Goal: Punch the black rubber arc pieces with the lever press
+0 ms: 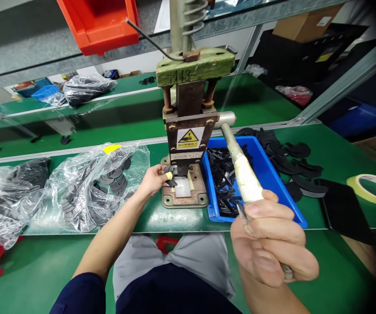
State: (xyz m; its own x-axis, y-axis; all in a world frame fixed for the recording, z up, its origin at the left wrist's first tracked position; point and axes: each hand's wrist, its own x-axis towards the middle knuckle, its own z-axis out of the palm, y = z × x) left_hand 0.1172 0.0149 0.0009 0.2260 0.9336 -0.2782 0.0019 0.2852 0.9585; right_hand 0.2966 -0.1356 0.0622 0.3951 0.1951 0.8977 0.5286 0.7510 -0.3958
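In front of me stands a manual lever press [194, 131] with a green top block and a yellow warning label. My left hand [154, 179] is closed at its base, pinching a dark curved piece [171, 182] beside the pale metal plate [183, 187] under the ram. Something yellow wraps one fingertip. My right hand [273, 240] is wrapped around the tape-covered press lever [245, 174], which slants toward me. A small pointed metal tool [243, 214] also sticks out of that fist; its kind is unclear.
Right of the press, a blue bin [256, 152] contains black scraps. Black curved pieces [282, 161], a dark flat object [345, 211] and a tape roll [373, 188] lie farther right. Clear plastic bags [86, 196] with dark pieces lie left. An orange bin [103, 30] hangs above.
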